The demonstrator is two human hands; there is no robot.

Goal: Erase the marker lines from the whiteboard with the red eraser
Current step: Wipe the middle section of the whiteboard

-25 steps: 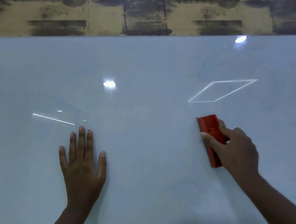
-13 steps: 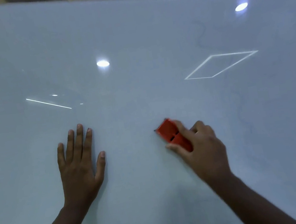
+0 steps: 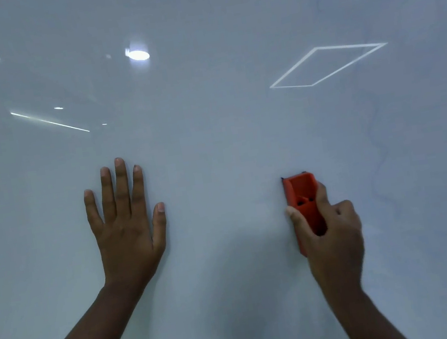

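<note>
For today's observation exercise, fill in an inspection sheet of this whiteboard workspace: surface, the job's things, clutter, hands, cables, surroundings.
Surface: whiteboard fills the view, glossy, with reflected ceiling lights.
Job's things: red eraser pressed against the board, long side roughly upright; faint marker line wavers to its right.
Clutter: nothing seen.
Hands: left hand flat on the board, fingers spread, holding nothing; right hand closed in a grip around the eraser's lower part.
Cables: nothing seen.
Surroundings: nothing seen beyond the board.
</note>
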